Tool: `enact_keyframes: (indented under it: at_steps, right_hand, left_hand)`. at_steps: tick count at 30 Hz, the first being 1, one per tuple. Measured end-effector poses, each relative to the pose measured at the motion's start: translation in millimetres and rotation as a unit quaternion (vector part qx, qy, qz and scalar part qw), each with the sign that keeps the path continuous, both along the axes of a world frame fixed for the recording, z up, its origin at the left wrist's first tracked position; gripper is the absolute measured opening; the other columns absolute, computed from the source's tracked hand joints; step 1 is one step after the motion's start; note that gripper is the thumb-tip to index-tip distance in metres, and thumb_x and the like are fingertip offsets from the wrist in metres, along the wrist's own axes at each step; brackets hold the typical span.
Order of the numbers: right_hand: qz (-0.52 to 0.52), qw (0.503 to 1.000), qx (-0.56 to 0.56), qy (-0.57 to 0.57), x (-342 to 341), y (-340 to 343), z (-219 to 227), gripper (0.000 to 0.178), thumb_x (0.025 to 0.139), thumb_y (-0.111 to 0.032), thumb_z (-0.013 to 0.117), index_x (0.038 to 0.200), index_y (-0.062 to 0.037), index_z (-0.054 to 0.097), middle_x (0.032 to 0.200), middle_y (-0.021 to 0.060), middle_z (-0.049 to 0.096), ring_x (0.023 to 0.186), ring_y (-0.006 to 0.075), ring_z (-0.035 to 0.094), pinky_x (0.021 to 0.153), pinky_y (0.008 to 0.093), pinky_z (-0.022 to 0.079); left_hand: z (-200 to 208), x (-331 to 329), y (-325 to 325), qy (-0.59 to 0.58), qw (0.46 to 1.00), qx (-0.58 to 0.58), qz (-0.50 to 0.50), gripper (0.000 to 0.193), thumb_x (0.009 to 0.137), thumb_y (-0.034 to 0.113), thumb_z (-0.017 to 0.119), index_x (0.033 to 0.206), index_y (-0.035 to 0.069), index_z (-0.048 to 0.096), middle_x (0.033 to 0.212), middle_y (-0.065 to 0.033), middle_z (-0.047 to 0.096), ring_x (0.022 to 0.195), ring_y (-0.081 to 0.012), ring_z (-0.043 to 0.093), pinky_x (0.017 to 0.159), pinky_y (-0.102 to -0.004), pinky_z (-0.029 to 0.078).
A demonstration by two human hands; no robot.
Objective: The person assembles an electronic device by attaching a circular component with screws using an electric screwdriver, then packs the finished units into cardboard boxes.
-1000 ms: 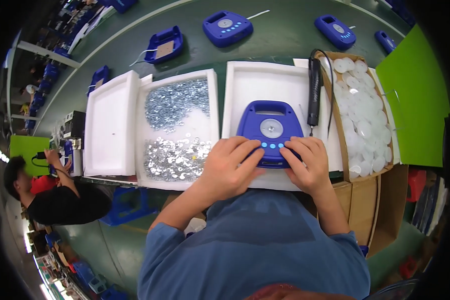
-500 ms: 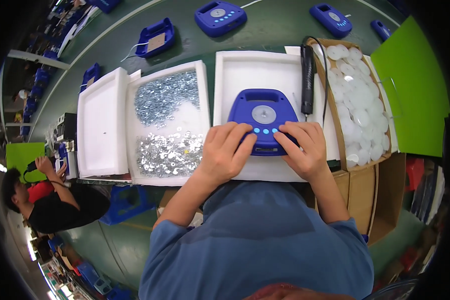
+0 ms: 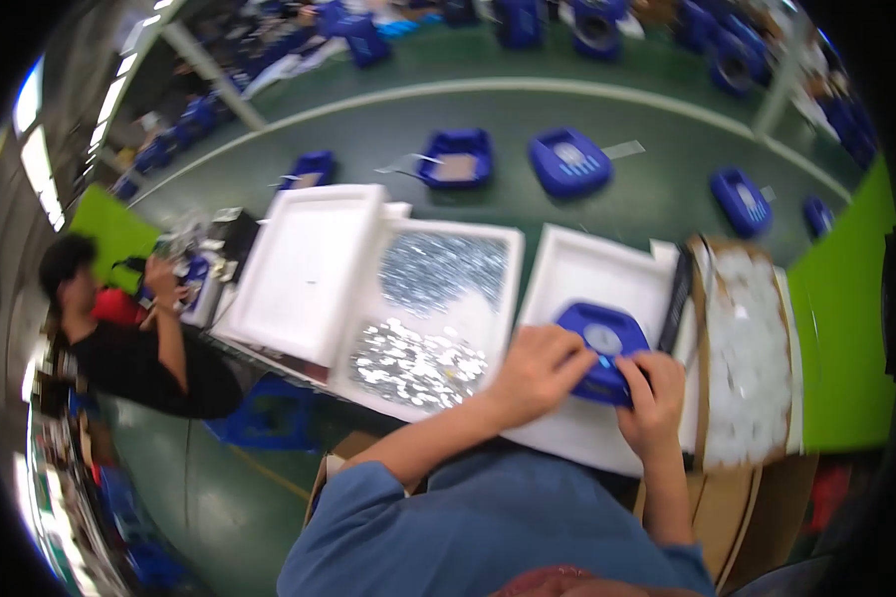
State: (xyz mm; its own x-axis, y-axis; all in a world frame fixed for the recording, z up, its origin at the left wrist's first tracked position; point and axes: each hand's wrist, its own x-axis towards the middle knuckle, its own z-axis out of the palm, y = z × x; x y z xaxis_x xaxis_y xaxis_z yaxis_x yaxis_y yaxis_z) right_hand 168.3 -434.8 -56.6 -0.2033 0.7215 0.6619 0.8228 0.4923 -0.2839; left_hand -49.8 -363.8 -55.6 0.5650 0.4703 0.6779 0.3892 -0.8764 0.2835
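Blue case [image 3: 604,336] between left fingers [image 3: 570,348] and right fingers [image 3: 658,367], touching both, motion blur, cannot tell if clamped

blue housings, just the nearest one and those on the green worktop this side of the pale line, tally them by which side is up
Nearest housing, button side up: 1
Button-side-up housings beyond it: 2
Open-side-up housings: 2
Far-right housing, too blurred to tell: 1
Total: 6

Left hand [image 3: 539,375], right hand [image 3: 657,398] touching blue device [image 3: 602,338]; white tray [image 3: 589,264] beneath.
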Motion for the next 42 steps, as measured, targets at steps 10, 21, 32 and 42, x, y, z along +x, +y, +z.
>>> enact_keyframes:
  at_steps: [10, 21, 32, 42]
  right_hand:
    - [-0.003, 0.999, -0.022, 0.036, 0.4, -1.4, -3.0, 0.045, 0.061, 0.005, 0.068, 0.105, -0.0020, 0.072, 0.103, 0.0123, 0.062, 0.099, 0.0351, 0.058, 0.090, 0.0471, 0.045]
    - [0.022, 0.993, 0.022, 0.117, 2.2, 21.8, 16.2, 0.048, 0.068, 0.012, 0.064, 0.114, 0.0008, 0.072, 0.104, 0.0165, 0.066, 0.094, 0.0337, 0.065, 0.086, 0.0402, 0.053]
    - [0.030, 0.981, 0.010, 0.190, -6.9, 35.1, 29.1, 0.037, 0.070, 0.008, 0.062, 0.106, 0.0023, 0.069, 0.097, 0.0183, 0.066, 0.086, 0.0339, 0.066, 0.080, 0.0381, 0.053]
    - [0.043, 0.983, -0.031, 0.178, -8.5, 38.2, 33.5, 0.038, 0.071, -0.001, 0.075, 0.109, -0.0009, 0.071, 0.101, 0.0178, 0.068, 0.093, 0.0364, 0.067, 0.084, 0.0405, 0.055]
  left_hand:
    - [-2.1, 4.2, -5.5, 0.023, 1.000, 0.006, 0.010, 0.044, 0.071, 0.007, 0.069, 0.115, 0.008, 0.069, 0.110, -0.0093, 0.061, 0.103, -0.0284, 0.057, 0.085, -0.0420, 0.040]
    - [11.9, 14.0, 11.6, -0.070, 0.998, 0.006, 0.002, 0.039, 0.074, 0.009, 0.073, 0.113, 0.009, 0.071, 0.104, -0.0073, 0.065, 0.100, -0.0255, 0.064, 0.085, -0.0411, 0.045]
    - [22.3, 14.2, 23.7, -0.117, 0.987, -0.097, -0.051, 0.040, 0.075, 0.005, 0.074, 0.115, 0.004, 0.070, 0.105, -0.0117, 0.068, 0.099, -0.0331, 0.065, 0.089, -0.0436, 0.048]
    - [88.5, 6.3, 38.5, 0.189, 0.969, -0.144, -0.072, 0.036, 0.078, 0.028, 0.081, 0.104, 0.005, 0.073, 0.095, -0.0145, 0.071, 0.091, -0.0367, 0.070, 0.079, -0.0489, 0.055]
